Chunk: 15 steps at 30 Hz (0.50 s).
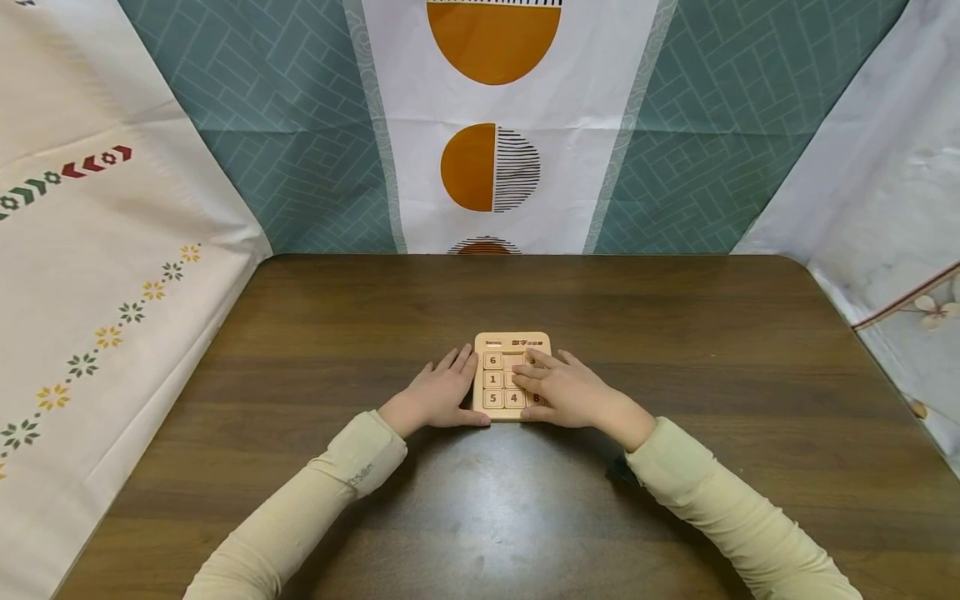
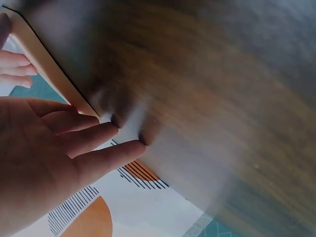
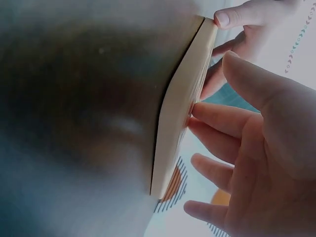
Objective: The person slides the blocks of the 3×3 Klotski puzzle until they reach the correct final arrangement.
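Observation:
A pale wooden sliding number puzzle lies flat on the brown table. Tiles 6, 1, 5 and 4 show plainly; the slot at top middle is bare, and the right column is partly covered. My left hand lies along the puzzle's left side, fingers fairly straight, its thumb at the near left corner. In the left wrist view, the fingers of that hand extend beside the frame's edge. Over the puzzle's right part is my right hand, with fingertips on the tiles. Its fingers spread fairly straight in the right wrist view.
The brown wooden table extends around the puzzle, with rounded far corners. Behind it hangs a green and white patterned cloth. More light cloth covers the left and right sides. A small dark object shows beneath the right cuff.

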Tool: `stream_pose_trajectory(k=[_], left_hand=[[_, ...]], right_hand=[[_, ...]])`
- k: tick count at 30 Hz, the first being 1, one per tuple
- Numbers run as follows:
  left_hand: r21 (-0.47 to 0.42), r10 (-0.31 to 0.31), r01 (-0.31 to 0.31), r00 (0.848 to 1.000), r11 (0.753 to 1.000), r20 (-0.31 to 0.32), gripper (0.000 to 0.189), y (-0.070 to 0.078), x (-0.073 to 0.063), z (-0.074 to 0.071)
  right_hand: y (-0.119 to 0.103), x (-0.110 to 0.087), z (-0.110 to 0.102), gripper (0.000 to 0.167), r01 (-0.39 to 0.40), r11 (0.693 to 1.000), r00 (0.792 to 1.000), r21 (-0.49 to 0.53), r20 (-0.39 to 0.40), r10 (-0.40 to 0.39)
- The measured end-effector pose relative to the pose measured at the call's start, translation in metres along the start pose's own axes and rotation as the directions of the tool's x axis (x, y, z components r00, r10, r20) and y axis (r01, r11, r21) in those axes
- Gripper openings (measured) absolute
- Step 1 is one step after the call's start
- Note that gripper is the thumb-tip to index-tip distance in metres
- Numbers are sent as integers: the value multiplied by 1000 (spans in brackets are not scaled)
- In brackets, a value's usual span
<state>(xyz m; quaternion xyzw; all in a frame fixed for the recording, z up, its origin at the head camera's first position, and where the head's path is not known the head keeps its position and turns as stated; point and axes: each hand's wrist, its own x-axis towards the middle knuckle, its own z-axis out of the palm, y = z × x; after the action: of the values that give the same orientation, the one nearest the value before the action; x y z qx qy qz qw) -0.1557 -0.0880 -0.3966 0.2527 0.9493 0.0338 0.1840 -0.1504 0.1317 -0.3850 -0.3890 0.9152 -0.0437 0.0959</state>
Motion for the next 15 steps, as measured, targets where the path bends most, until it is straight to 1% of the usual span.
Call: stream_pose_trajectory(k=[5,15], left_hand=[[5,-3,3,1000,1000,1,104,0,-1,-1],[10,-8,8,1000,1000,20,104,0,2,-1]], right_hand=[[5,5,0,58,8,1000,1000,9,-6,-8],[16,16,-1,59,-23,999,1000,41,-3,24]])
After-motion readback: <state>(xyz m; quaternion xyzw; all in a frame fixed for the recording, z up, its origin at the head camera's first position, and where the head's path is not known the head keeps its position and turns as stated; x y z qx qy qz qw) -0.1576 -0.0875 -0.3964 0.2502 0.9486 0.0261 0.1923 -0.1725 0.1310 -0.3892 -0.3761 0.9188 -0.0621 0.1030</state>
